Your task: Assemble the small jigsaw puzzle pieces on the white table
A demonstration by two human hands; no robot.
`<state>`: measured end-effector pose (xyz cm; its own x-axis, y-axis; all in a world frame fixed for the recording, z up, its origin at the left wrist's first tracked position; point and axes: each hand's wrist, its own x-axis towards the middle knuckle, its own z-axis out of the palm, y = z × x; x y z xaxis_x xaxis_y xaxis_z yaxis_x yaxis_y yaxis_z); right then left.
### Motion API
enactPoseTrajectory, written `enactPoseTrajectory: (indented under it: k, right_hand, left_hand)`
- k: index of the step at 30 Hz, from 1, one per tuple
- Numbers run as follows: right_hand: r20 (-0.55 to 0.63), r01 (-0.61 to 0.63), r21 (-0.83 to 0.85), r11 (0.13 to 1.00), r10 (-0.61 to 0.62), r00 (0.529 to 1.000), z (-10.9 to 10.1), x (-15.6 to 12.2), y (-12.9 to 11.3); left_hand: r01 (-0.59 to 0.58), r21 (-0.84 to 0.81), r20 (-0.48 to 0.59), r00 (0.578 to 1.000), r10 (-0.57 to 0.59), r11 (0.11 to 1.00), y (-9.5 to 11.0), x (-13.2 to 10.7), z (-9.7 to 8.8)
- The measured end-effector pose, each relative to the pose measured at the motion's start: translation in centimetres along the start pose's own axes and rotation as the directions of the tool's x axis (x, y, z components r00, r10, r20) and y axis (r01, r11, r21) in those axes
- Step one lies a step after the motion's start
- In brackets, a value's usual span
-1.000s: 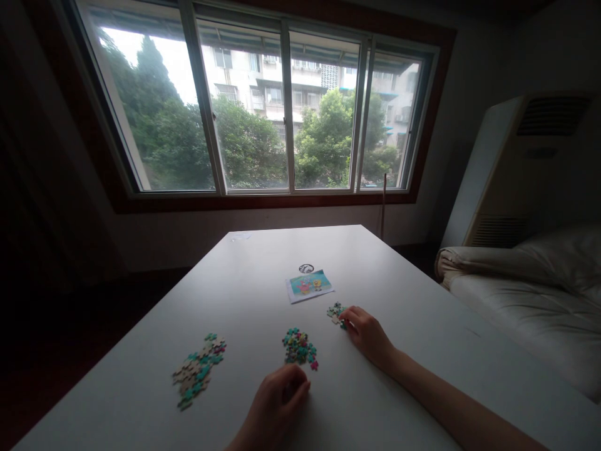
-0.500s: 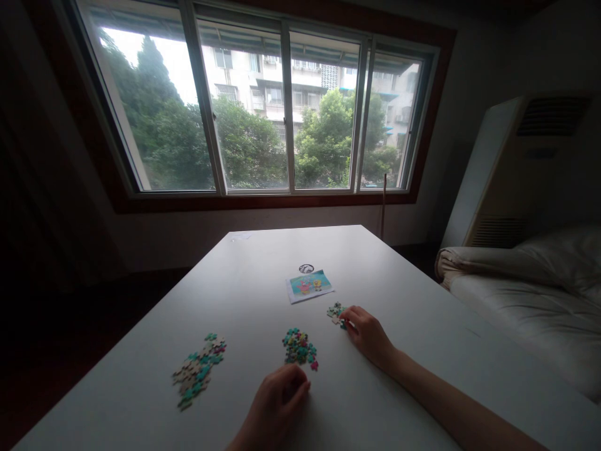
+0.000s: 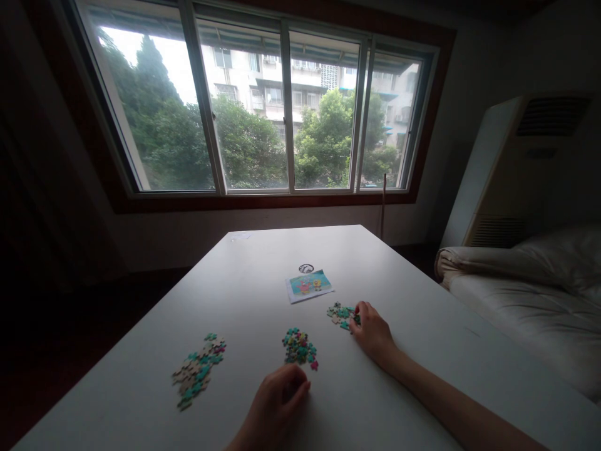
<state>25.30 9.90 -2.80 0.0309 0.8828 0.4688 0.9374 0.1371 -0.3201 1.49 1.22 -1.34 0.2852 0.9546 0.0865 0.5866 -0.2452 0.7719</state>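
Observation:
My right hand (image 3: 373, 332) reaches over the right-hand pile of jigsaw puzzle pieces (image 3: 339, 312), teal and pale ones. Its fingers are bent and closed on puzzle pieces at the pile's right edge, partly hidden by the fingertips. My left hand (image 3: 282, 394) rests on the table, fingers curled in and thumb near the index finger; whether anything is in it is hidden. Just beyond it lies a middle pile of puzzle pieces (image 3: 297, 346) in teal, yellow and pink. A larger spread of puzzle pieces (image 3: 195, 373), many grey-backed, lies to the left.
A small picture sheet (image 3: 310, 286) with cartoon figures lies past the piles on the white table (image 3: 244, 288). Behind it is a dark-rimmed round thing (image 3: 306, 268). A pale sofa (image 3: 516, 300) stands at the right, and a wide window (image 3: 253, 125) ahead.
My right hand has shifted a little to the right along its pile, uncovering more teal pieces. My left hand stays in place.

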Motion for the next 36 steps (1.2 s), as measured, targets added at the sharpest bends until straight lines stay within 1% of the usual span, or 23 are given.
enactPoseTrajectory:
  k: [1, 3, 6, 9, 12, 15, 17, 21, 23, 24, 25, 26, 27, 28, 29, 30, 32, 34, 36]
  right_hand:
    - [0.019, -0.022, -0.01, 1.0, 0.022, 1.0, 0.1, 0.0, 0.0]
    - [0.048, -0.027, -0.01, 1.0, 0.028, 0.998, 0.3, 0.0, 0.1]
    - [0.062, 0.024, 0.033, 0.999, -0.026, 0.998, 0.4, 0.0, 0.2]
    - [0.045, 0.064, 0.065, 0.996, -0.067, 0.997, 0.3, 0.1, 0.2]
    - [0.041, 0.017, 0.027, 0.999, -0.018, 0.999, 0.3, 0.1, 0.2]
    - [0.076, -0.056, -0.028, 0.998, 0.058, 0.995, 0.3, 0.1, 0.3]
    - [0.091, -0.066, -0.043, 0.997, 0.069, 0.993, 0.4, 0.1, 0.3]
    - [0.079, -0.035, -0.007, 0.999, 0.035, 0.996, 0.3, 0.0, 0.3]
    - [0.061, 0.005, 0.021, 1.0, -0.007, 0.998, 0.1, 0.0, 0.2]
    - [0.051, 0.029, 0.033, 0.999, -0.031, 0.998, 0.1, 0.0, 0.1]
    - [0.041, 0.052, 0.043, 0.998, -0.054, 0.998, 0.0, 0.0, 0.0]
    - [0.031, 0.069, 0.051, 0.996, -0.071, 0.997, 0.0, 0.0, 0.0]
    - [0.021, 0.081, 0.056, 0.995, -0.082, 0.996, -0.1, 0.0, -0.1]
    - [0.011, 0.088, 0.059, 0.994, -0.088, 0.996, -0.1, 0.0, -0.1]
    - [0.002, 0.09, 0.061, 0.994, -0.091, 0.996, -0.1, 0.0, -0.1]
    - [-0.006, 0.093, 0.063, 0.994, -0.093, 0.996, -0.1, 0.0, -0.1]
    - [-0.012, 0.096, 0.065, 0.993, -0.096, 0.995, -0.1, -0.1, -0.1]
    - [-0.01, 0.1, 0.065, 0.993, -0.099, 0.995, -0.2, 0.0, -0.1]
    - [-0.006, 0.105, 0.069, 0.992, -0.105, 0.994, -0.4, 0.0, -0.1]
  left_hand:
    - [0.003, 0.001, 0.002, 1.0, -0.003, 1.0, 0.1, 0.0, 0.0]
    - [0.008, 0.003, 0.004, 1.0, -0.008, 1.0, 0.2, 0.0, -0.1]
    - [0.011, -0.002, -0.005, 1.0, -0.011, 1.0, 0.2, -0.1, -0.1]
    - [0.003, -0.012, -0.012, 1.0, -0.003, 1.0, 0.0, 0.0, 0.0]
    - [0.0, -0.01, -0.008, 1.0, 0.0, 1.0, -0.1, 0.0, 0.0]
    - [-0.002, -0.009, -0.008, 1.0, 0.002, 1.0, -0.1, 0.0, 0.0]
    - [-0.002, -0.007, -0.009, 1.0, 0.002, 1.0, 0.0, 0.0, -0.1]
    - [-0.018, 0.022, -0.015, 1.0, 0.018, 1.0, -0.2, -0.1, 0.2]
    - [-0.052, 0.058, -0.055, 0.997, 0.055, 0.997, -0.7, -0.1, 0.3]
    - [-0.087, 0.088, -0.104, 0.99, 0.096, 0.992, -0.9, 0.0, 0.2]
    - [-0.132, 0.13, -0.167, 0.974, 0.153, 0.983, -1.2, 0.0, 0.1]
    - [-0.181, 0.187, -0.237, 0.946, 0.223, 0.966, -1.5, 0.1, -0.2]
    - [-0.22, 0.256, -0.298, 0.908, 0.294, 0.941, -1.8, 0.2, -0.6]
    - [-0.242, 0.331, -0.339, 0.872, 0.354, 0.912, -2.1, 0.4, -1.1]
    - [-0.241, 0.402, -0.365, 0.843, 0.396, 0.883, -2.5, 0.6, -1.6]
    - [-0.222, 0.464, -0.382, 0.823, 0.42, 0.858, -2.9, 0.8, -2.2]
    - [-0.164, 0.552, -0.405, 0.804, 0.435, 0.817, -3.8, 1.3, -3.2]
    - [-0.082, 0.602, -0.421, 0.812, 0.404, 0.794, -5.0, 1.9, -4.1]
    - [0.016, 0.633, -0.431, 0.837, 0.335, 0.774, -6.0, 2.3, -4.7]
